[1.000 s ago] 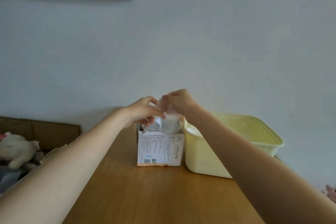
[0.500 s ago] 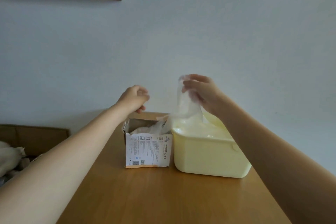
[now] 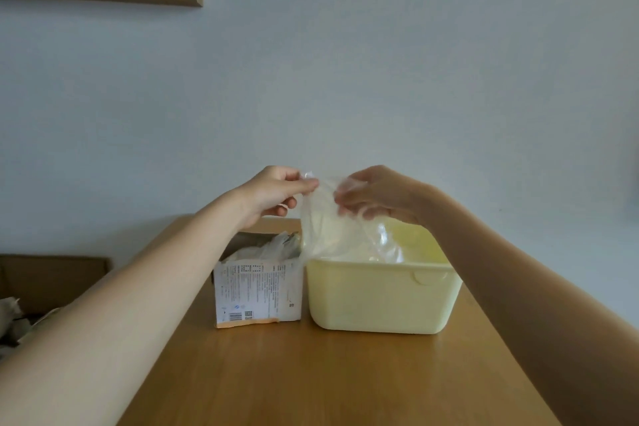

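Plastic piece: a thin clear plastic piece hangs between the two hands, above the near left corner of the tub. Its lower end trails down to the tub's rim, right beside the box. I cannot tell whether it is a bag or a glove.
Left hand: the left hand pinches the top edge of the plastic between thumb and forefinger.
Right hand: the fingers of the right hand are curled into the plastic and show through the film. I cannot tell whether they are inside it or behind it.
Done: one piece is out of the box, which is torn open at the top with more crumpled plastic showing inside.
Left: the piece looks only half spread. By my reading it has yet to be opened fully and fitted over the tub or the hand.
Tub: the pale yellow tub stands on the wooden table, touching the box's right side. It has no lid.
Writing: the near face of the box carries dense small print, too small to read. No brand can be made out.
Codes: a barcode and a square code sit low on that face.
Tub markings: none visible.
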`<control>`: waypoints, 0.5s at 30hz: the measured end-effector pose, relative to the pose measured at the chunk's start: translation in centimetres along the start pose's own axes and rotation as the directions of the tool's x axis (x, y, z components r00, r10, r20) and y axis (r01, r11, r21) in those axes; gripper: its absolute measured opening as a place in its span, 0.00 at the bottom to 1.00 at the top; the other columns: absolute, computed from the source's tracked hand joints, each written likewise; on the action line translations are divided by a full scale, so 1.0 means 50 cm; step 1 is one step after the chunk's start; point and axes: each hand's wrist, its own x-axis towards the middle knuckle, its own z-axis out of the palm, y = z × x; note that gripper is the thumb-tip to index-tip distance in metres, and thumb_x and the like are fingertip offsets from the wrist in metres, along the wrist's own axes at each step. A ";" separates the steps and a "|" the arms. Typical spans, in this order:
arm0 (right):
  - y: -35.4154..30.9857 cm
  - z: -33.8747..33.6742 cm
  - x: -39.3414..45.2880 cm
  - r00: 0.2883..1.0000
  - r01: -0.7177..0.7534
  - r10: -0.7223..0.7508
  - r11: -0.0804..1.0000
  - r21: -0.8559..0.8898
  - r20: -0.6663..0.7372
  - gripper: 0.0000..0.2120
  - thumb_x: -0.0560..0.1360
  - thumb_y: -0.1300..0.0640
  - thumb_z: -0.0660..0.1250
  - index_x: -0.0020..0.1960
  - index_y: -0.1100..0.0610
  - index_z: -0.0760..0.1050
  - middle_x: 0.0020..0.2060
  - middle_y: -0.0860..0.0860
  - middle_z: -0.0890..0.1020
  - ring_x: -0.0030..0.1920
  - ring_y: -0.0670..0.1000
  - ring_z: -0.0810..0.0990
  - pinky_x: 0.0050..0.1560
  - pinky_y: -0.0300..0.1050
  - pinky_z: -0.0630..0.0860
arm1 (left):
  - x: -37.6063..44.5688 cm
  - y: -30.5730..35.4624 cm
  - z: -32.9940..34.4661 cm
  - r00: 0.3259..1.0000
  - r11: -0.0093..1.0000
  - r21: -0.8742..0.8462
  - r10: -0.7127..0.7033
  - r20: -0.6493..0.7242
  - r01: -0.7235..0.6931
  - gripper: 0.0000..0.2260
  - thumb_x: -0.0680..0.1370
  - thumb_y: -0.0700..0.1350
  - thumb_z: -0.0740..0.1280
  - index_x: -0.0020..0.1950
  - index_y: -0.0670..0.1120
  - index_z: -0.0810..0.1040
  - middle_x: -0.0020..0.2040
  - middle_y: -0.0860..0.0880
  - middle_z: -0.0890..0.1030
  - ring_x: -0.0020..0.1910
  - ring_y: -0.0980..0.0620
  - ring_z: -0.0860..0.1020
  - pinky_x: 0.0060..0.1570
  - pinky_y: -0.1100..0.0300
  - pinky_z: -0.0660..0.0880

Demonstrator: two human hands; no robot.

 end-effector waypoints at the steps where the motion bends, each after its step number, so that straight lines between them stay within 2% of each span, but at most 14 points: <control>1: 0.005 0.002 0.001 0.998 -0.036 0.037 0.999 0.011 -0.060 0.05 0.73 0.59 0.70 0.46 0.60 0.78 0.34 0.50 0.83 0.32 0.46 0.77 0.33 0.36 0.73 | 0.003 0.000 0.006 0.999 1.000 -0.005 0.010 -0.045 -0.010 0.06 0.78 0.46 0.66 0.50 0.44 0.77 0.46 0.50 0.78 0.28 0.57 0.67 0.22 0.70 0.64; 3: 0.014 0.010 0.010 0.979 -0.036 0.070 0.984 0.173 -0.194 0.07 0.74 0.56 0.70 0.40 0.59 0.77 0.32 0.50 0.81 0.26 0.45 0.75 0.28 0.35 0.71 | 0.011 0.001 0.027 0.992 0.999 -0.035 0.013 -0.122 -0.017 0.06 0.80 0.46 0.62 0.52 0.44 0.74 0.51 0.48 0.78 0.29 0.56 0.69 0.22 0.68 0.65; 6: 0.018 0.026 0.028 0.925 0.072 0.061 0.941 0.330 -0.375 0.11 0.75 0.56 0.69 0.36 0.59 0.74 0.28 0.52 0.76 0.27 0.48 0.71 0.30 0.39 0.66 | 0.016 0.005 0.067 0.964 0.999 -0.038 -0.018 -0.265 0.008 0.05 0.81 0.45 0.56 0.50 0.45 0.69 0.43 0.46 0.79 0.27 0.55 0.68 0.21 0.66 0.64; 8: 0.019 0.030 0.037 0.859 0.153 0.021 0.943 0.296 -0.512 0.14 0.76 0.56 0.67 0.33 0.58 0.72 0.20 0.49 0.71 0.23 0.48 0.68 0.28 0.38 0.64 | 0.018 0.006 0.085 0.929 0.998 0.064 0.036 -0.368 -0.013 0.07 0.81 0.44 0.54 0.46 0.45 0.68 0.36 0.46 0.77 0.27 0.53 0.69 0.26 0.64 0.66; 10: 0.019 0.026 0.035 0.805 0.182 -0.084 0.977 0.109 -0.588 0.15 0.77 0.55 0.64 0.33 0.57 0.73 0.14 0.46 0.68 0.17 0.45 0.65 0.22 0.34 0.61 | 0.018 0.003 0.089 0.890 0.951 0.305 0.181 -0.418 -0.050 0.08 0.81 0.46 0.54 0.48 0.44 0.69 0.35 0.47 0.76 0.32 0.49 0.74 0.35 0.58 0.70; 12: 0.021 0.015 0.027 0.767 0.192 -0.231 0.973 -0.129 -0.599 0.15 0.79 0.54 0.61 0.36 0.58 0.74 0.15 0.47 0.69 0.16 0.44 0.66 0.22 0.36 0.64 | 0.020 0.002 0.079 0.850 0.781 0.622 0.361 -0.383 -0.052 0.10 0.82 0.49 0.53 0.52 0.44 0.69 0.39 0.47 0.75 0.38 0.44 0.75 0.38 0.55 0.68; 14: 0.029 0.006 0.024 0.728 0.164 -0.362 0.917 -0.364 -0.582 0.15 0.80 0.53 0.59 0.39 0.59 0.76 0.21 0.50 0.71 0.23 0.50 0.71 0.31 0.43 0.70 | 0.024 0.002 0.063 0.810 0.496 0.866 0.533 -0.245 -0.064 0.12 0.83 0.51 0.50 0.51 0.45 0.67 0.34 0.49 0.72 0.35 0.44 0.72 0.32 0.57 0.64; 15: 0.036 0.003 0.026 0.712 0.136 -0.398 0.886 -0.442 -0.578 0.15 0.80 0.53 0.58 0.42 0.60 0.76 0.24 0.52 0.73 0.28 0.54 0.73 0.35 0.46 0.72 | 0.026 0.003 0.057 0.791 0.364 0.928 0.589 -0.163 -0.080 0.12 0.83 0.51 0.49 0.50 0.45 0.65 0.31 0.50 0.69 0.31 0.46 0.70 0.29 0.58 0.61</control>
